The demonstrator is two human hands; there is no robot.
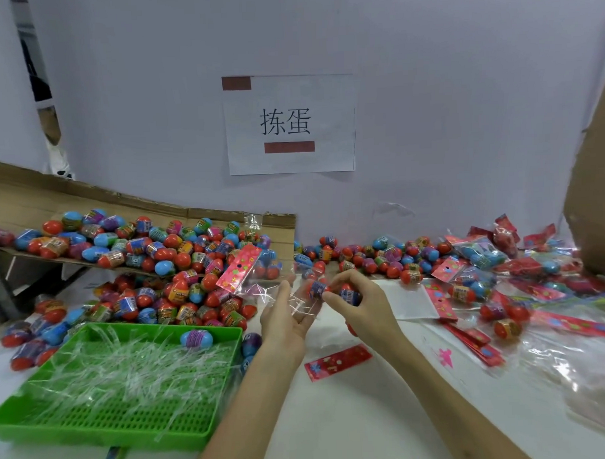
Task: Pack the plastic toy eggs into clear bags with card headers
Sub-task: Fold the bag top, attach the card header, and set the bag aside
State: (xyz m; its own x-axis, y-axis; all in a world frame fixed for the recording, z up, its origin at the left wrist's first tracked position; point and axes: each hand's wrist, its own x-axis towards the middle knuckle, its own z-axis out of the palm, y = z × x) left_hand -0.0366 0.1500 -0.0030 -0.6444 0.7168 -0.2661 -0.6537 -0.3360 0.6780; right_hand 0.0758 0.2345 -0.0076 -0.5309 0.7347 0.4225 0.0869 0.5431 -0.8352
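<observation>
Above surface centre, step in hand: loading. The left hand (283, 321) pinches a clear bag (279, 297) between thumb and fingers, with its card header (239, 270) angled up and to the left.
Right hand: the right hand (360, 301) grips two eggs — a front egg (317, 289) at the fingertips, just beside the bag, and a second egg (350, 293) further back in the hand.
Bag mouth: not clearly visible; judged to face the right hand.
Next move: the mouth needs to stay spread while the front egg is fed straight in. The film looks limp and may fold shut.
Egg stock: a loose pile (179, 268) lies on the surface at left, spilling off a cardboard sheet (19, 201).
Packed bags: a heap (483, 254) lies at right.
Spare header: one card (338, 362) lies flat under the right forearm.
Green tray (95, 432): it holds clear strips and one stray egg (197, 337).
Obstructions: nothing lies between the hands — the tray sits close beside the left forearm.
</observation>
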